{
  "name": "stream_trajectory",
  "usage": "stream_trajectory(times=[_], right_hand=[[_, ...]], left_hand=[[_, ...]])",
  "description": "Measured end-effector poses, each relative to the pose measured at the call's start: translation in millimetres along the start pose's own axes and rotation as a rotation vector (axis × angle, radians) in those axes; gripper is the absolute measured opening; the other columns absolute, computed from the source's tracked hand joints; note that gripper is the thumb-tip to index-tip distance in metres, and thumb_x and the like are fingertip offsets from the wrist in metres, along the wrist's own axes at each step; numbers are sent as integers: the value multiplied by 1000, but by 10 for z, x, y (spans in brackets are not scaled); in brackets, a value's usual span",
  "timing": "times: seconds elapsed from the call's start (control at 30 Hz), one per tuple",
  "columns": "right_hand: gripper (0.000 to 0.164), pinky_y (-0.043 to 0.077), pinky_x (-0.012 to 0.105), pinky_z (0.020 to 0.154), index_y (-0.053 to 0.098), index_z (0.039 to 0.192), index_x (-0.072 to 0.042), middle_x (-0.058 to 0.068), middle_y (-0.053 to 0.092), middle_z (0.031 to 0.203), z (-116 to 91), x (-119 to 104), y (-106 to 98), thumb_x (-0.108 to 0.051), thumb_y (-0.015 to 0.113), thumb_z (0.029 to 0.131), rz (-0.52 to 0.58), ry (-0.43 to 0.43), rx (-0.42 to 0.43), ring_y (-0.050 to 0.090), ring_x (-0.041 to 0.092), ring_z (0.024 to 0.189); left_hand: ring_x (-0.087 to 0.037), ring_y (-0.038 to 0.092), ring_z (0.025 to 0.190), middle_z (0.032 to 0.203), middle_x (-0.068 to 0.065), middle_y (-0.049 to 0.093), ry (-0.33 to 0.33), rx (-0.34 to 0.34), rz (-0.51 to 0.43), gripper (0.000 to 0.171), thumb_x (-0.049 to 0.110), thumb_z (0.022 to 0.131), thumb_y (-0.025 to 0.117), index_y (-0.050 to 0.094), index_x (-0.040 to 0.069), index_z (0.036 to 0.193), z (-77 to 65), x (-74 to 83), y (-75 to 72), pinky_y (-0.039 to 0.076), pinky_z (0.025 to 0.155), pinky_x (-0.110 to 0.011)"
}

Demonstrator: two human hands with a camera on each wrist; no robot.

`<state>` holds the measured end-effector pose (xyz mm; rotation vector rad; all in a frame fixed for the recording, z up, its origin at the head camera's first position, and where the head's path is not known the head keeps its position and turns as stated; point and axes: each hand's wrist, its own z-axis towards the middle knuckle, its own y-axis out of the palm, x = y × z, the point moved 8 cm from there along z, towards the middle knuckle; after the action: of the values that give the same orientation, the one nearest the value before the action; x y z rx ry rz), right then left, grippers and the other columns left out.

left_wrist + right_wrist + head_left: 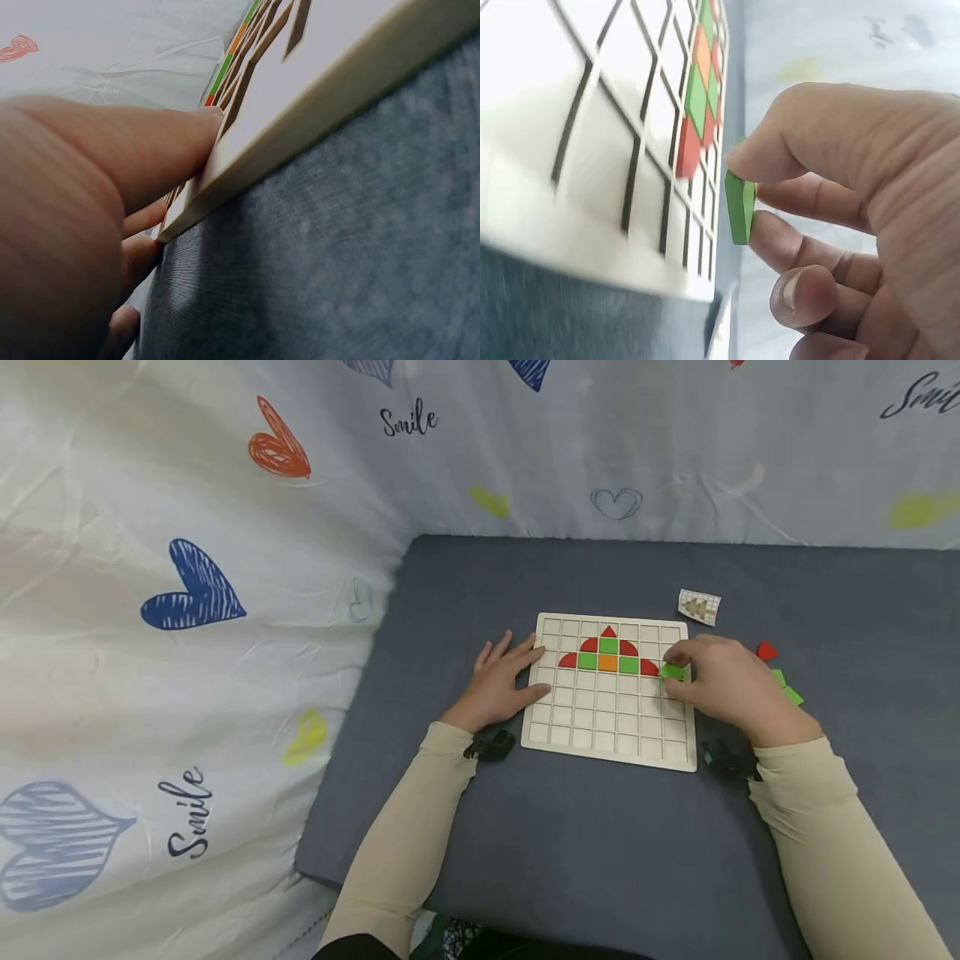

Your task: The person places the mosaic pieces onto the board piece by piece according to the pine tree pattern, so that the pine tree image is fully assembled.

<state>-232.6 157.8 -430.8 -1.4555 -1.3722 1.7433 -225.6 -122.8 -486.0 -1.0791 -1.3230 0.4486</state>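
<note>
A white gridded board lies on the grey table. On its upper rows sit red, green and orange tiles, with one orange square in the middle and a red triangle at the top. My left hand rests at the board's left edge, fingers spread and fairly straight, the thumb lying on the rim. Above the board's right side, my right hand pinches a green tile between thumb and fingers. In the right wrist view this tile stands on edge, apart from the placed tiles.
A small printed card lies beyond the board's upper right corner. To the right of my right hand are a loose red piece and green pieces. A patterned white cloth hangs along the table's left and far sides.
</note>
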Motion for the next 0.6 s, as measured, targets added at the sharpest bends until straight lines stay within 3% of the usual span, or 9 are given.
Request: stream_trajectory(times=[0.3,0.6], right_hand=[[30,57,52,81,78,116,-3,15,73,110,129,-397,130,-16,76,89,-9,-118,-27,65,29,94],[24,58,53,87,80,112,-3,13,75,114,198,-603,294,-14,76,91,-7,-224,-48,69,31,105]], left_hand=[[-25,-1,164,175,2,22,5,2,-2,71,49,104,64,39,21,165,-5,-12,-16,-10,131,-48],[-25,0,164,174,3,22,-5,7,-11,70,47,104,65,40,22,164,-8,-6,-15,-11,131,-45]])
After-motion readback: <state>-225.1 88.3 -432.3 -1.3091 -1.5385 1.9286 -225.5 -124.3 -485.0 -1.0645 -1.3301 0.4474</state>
